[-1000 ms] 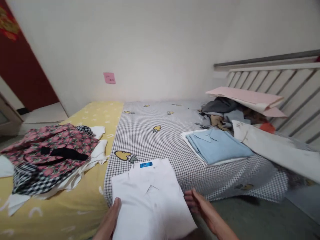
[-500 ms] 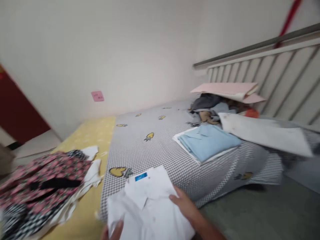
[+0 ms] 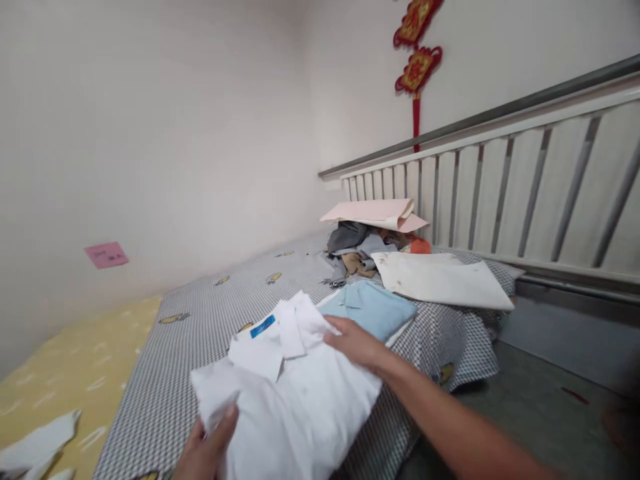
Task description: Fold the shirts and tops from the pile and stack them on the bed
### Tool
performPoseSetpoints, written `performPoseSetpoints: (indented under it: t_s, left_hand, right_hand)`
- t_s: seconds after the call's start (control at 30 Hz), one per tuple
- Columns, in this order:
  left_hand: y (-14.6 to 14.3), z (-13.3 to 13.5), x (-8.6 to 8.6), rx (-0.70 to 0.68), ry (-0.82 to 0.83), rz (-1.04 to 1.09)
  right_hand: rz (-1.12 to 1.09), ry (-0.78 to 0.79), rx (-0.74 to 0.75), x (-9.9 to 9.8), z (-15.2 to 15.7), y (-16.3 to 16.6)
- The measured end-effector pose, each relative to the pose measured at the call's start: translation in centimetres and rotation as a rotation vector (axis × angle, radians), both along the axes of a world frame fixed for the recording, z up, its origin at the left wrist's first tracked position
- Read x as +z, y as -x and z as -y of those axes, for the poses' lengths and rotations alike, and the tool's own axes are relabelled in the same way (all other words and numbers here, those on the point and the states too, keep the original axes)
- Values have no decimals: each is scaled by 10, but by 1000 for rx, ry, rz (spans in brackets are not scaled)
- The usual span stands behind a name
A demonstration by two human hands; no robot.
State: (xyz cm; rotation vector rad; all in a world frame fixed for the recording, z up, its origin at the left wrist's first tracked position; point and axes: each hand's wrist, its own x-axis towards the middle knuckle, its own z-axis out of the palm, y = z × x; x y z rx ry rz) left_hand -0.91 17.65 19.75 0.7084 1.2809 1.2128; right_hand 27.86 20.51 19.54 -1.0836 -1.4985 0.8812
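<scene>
Between my two hands hangs a white collared shirt [image 3: 300,407], folded, with a blue label [image 3: 263,326] inside its collar. My left hand [image 3: 207,440] grips the shirt's lower left edge, thumb on top and the other fingers partly hidden. Near the collar on the right, my right hand [image 3: 353,340] pinches the shirt's edge, its fingers beneath the cloth out of sight. Just behind the shirt, a folded light blue shirt [image 3: 380,308] lies on the bed, with a white layer showing under it.
Beyond the blue shirt are a white board-like sheet [image 3: 443,283], a heap of dark and grey clothes [image 3: 350,243] and a folded pink sheet [image 3: 373,212]. A white radiator [image 3: 505,187] lines the right wall. The checked bedspread [image 3: 200,327] meets a yellow cover [image 3: 90,360] at left.
My view has turned right. Both hands have raised the white shirt and carried it right, towards the blue shirt, which it now partly covers in view. The floral clothes have left the view.
</scene>
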Motion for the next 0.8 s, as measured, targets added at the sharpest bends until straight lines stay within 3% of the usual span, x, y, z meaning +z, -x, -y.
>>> performPoseSetpoints:
  t_s: [0.1,0.17,0.27,0.37,0.47,0.57,0.67,0.8]
  left_hand:
    - [-73,-43,33,-35,-55,95]
    - [-120,-71,40,-30,-90,153]
    - [-179,-107,24,-77,-64,145]
    - [-212,-129,-11,-171,67,55]
    - [-218,-137,-41,-279,178,4]
    - [-207,-135,-56,-397,201,-37]
    - [-194,-131,-66,-524,208,-119]
    - [-189,-125,-74,-557,239,-268]
  right_hand:
    - [205,25,-168,31,-36,-66]
    - [268,58,-255,44,-57,-106]
    - [344,128,-396,44,-83,-155]
    - [446,258,-588,21,-100,-185]
    - [526,403,-719,-12,-107,-197]
    - [544,426,-739,-37,-104,-201]
    - [508,429,-759,-46,-90,-212]
    - [456,549,-778,-53,-60,-234]
